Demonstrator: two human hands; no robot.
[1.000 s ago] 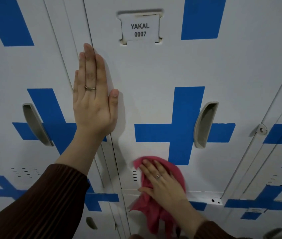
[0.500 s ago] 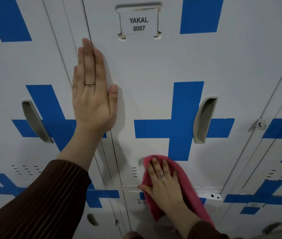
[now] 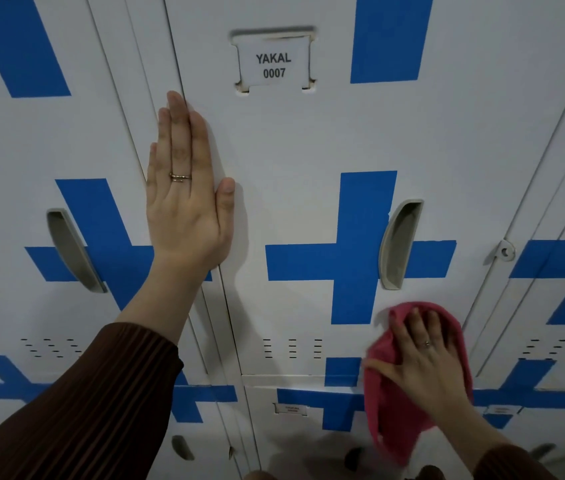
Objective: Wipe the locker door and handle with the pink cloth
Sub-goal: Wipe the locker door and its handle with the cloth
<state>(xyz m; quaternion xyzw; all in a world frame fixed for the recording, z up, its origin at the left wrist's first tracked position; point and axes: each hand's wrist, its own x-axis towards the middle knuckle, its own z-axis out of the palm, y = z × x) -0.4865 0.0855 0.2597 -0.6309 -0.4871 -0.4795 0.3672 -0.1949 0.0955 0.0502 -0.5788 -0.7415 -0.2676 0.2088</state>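
While the left hand (image 3: 187, 202) braces flat, fingers straight, at the locker door (image 3: 291, 150) left edge, the right hand (image 3: 423, 362), fingers spread, presses the pink cloth (image 3: 395, 427) at its lower right corner, just below the upright handle (image 3: 400, 244).

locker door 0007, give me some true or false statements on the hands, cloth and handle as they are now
1. The left hand lies flat, fingers straight, at the left edge of the locker door. True.
2. The right hand presses the pink cloth onto the handle. False: the cloth is below the handle, at the door's lower right.
3. The label reads YAKAL 0007. True.
4. The handle sits left of the blue cross upright. False: it sits on its right side.
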